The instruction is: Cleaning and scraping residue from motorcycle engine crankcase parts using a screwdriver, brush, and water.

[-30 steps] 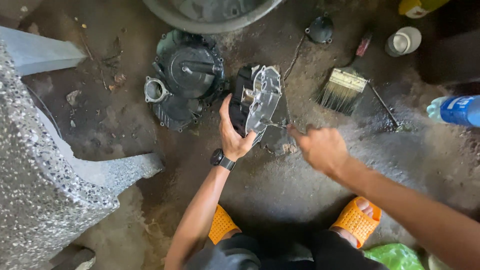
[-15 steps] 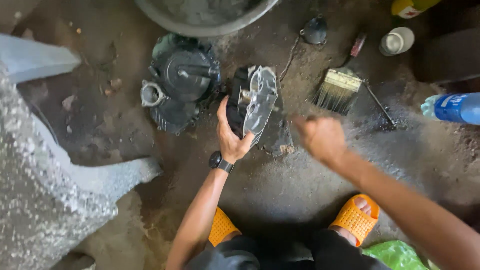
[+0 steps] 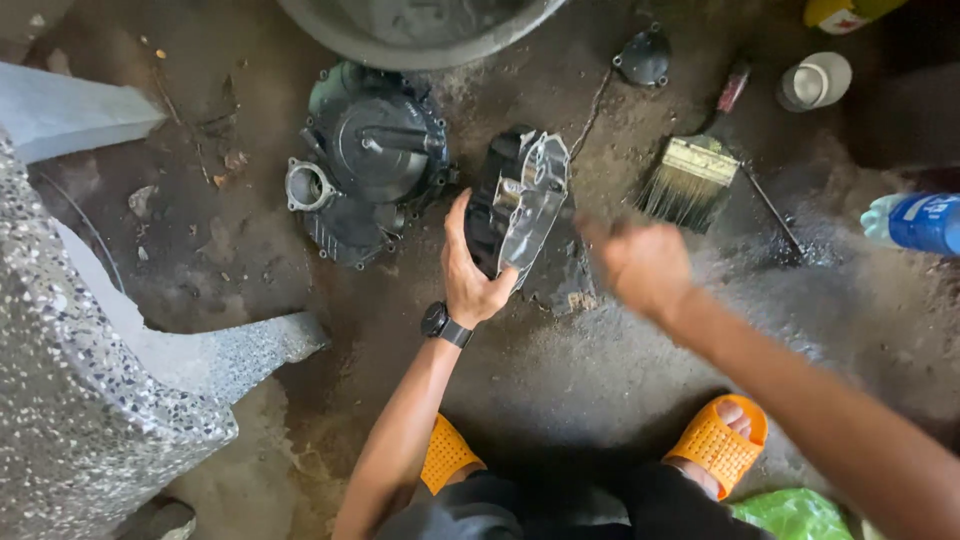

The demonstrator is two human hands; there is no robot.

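- A speckled terrazzo slab (image 3: pixel 70 400) is seen filling the floor's left edge, standing on the dirty concrete floor (image 3: pixel 560 390).
- A round dark engine cover (image 3: pixel 365 160) is laid flat toward the top edge, just below a grey basin (image 3: pixel 420 40).
- The left hand (image 3: pixel 470 275), black watch on the wrist, is wrapped around a smaller silvery engine casing (image 3: pixel 520 205); it's being held tilted up on edge, right beside the round cover, near the middle of the floor.
- The right hand (image 3: pixel 640 265) is blurred, held just right of the casing and apart from it; looks loosely curled, but whether anything's pinched in it can't be made out.
- A grimy paintbrush (image 3: pixel 692 175) is lying behind that hand.
- A white cup (image 3: pixel 815 80) is parked near the top right corner, and a blue bottle (image 3: pixel 915 222) is poking in at the right edge.
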